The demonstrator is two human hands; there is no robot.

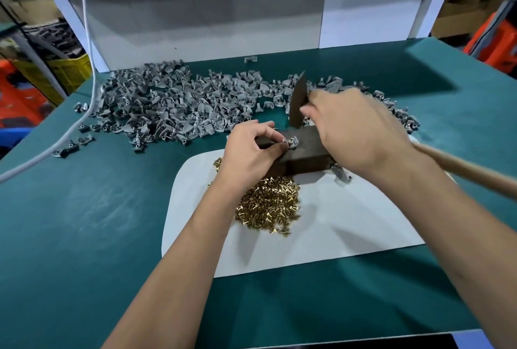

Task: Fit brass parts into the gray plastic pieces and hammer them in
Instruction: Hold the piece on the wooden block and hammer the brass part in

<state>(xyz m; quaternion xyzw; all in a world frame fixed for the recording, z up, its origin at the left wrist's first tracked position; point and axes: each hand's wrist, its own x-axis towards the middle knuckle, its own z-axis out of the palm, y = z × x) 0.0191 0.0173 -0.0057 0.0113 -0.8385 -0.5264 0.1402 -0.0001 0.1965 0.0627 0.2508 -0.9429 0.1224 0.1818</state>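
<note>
Green surface (84, 222) under a white shelf frame, white sheet (335, 222) laid on it near the front. Far left, a white cable (86, 40) trails down onto the surface. Big heap of gray plastic pieces (167, 105) spreads across the back. Brass parts (268, 203) piled on the sheet, just in front of a dark block (305, 158). Left hand (251, 150) rests on the block's left end, fingers curled, pinching one gray piece (292, 143) with a brass part in it on the block top. Right hand (355, 136) gripping a hammer (298, 102) close up by the head, head tilted upright just behind the block, wooden handle running off right.
</note>
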